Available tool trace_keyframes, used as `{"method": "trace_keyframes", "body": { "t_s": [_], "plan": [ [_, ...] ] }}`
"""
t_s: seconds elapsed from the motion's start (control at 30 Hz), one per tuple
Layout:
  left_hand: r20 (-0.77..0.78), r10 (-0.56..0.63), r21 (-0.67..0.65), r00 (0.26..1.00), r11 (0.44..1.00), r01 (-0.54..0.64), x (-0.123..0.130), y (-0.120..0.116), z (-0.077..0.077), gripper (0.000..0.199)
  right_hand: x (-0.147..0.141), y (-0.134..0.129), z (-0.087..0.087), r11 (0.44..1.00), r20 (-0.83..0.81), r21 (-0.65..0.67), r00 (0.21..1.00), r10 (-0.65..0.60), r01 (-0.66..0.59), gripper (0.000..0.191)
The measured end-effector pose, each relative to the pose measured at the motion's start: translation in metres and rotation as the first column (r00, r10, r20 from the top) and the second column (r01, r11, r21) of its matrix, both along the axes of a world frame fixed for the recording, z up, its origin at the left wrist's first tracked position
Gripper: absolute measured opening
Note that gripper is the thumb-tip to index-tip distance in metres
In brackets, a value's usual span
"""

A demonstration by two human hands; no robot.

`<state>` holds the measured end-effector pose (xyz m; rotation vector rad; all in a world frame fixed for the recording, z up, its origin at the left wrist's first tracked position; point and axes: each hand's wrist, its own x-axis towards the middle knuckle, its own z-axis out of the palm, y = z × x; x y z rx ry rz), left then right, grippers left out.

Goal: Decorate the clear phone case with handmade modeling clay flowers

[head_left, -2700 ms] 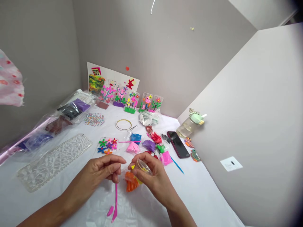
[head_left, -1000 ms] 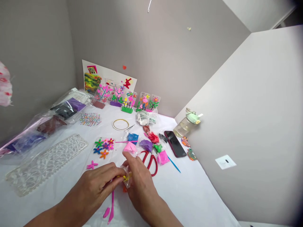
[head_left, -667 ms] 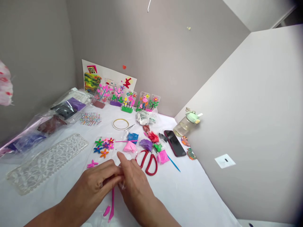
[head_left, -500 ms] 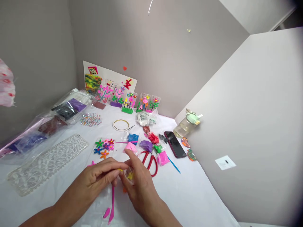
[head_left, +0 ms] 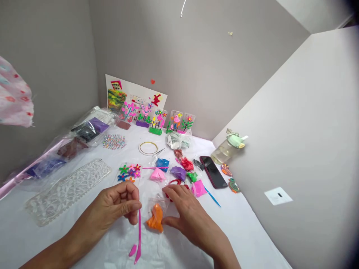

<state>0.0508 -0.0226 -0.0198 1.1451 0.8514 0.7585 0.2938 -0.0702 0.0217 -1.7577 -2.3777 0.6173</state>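
My left hand (head_left: pixel 119 203) is closed in a pinch above the white cloth, its fingers curled. What it holds, if anything, is hidden. Just below its fingertips stands the top end of a pink modelling tool (head_left: pixel 139 239), lying on the cloth beside a small pink clay piece (head_left: pixel 132 250). My right hand (head_left: pixel 187 209) reaches palm down with fingers apart. Its fingertips cover part of the red-handled scissors (head_left: pixel 175 182), and the thumb is next to an orange clay lump (head_left: pixel 155 218) in clear plastic. Clay flowers (head_left: pixel 129 172) on a clear sheet lie beyond my left hand.
Bagged clay, including a purple packet (head_left: pixel 178 172), lies past the scissors. A phone (head_left: pixel 213 172), blue tool (head_left: pixel 212 197) and bottle (head_left: pixel 226 149) are on the right. A clear lattice case (head_left: pixel 70 190) lies left. Decorated clear cases (head_left: pixel 157 121) lean at the back.
My hands have moved apart. The clear packet with yellow clay is out of sight, my right hand has opened and shifted right, and the orange clay is uncovered. The view has shifted slightly.
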Motion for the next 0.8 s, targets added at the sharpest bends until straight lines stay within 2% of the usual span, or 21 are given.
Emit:
{"method": "trace_keyframes", "body": {
  "t_s": [0.2,0.43,0.63,0.7,0.8],
  "plan": [
    [-0.014,0.022,0.026,1.000,0.999,-0.022,-0.003,0.000,-0.008,0.041,-0.002,-0.003,-0.001,0.998,-0.098,0.043,0.994,0.048,-0.044,0.055],
    [0.044,0.069,-0.108,0.997,0.992,-0.064,-0.005,0.003,-0.013,0.044,-0.005,-0.005,-0.002,0.992,-0.264,0.125,0.964,0.012,0.022,0.043],
    [0.036,0.061,0.046,0.998,0.997,-0.062,-0.005,0.001,-0.010,0.049,-0.012,-0.004,-0.010,0.977,-0.344,0.213,0.938,0.043,0.033,0.027],
    [0.019,0.099,0.087,0.995,0.991,-0.100,-0.007,0.003,-0.009,0.051,-0.016,-0.005,-0.010,0.977,-0.364,0.212,0.930,0.049,0.032,0.022],
    [-0.051,0.228,0.098,0.972,0.970,-0.222,-0.014,0.009,-0.010,0.049,-0.020,-0.005,-0.009,0.983,-0.365,0.183,0.930,0.041,0.028,0.019]
  ]
}}
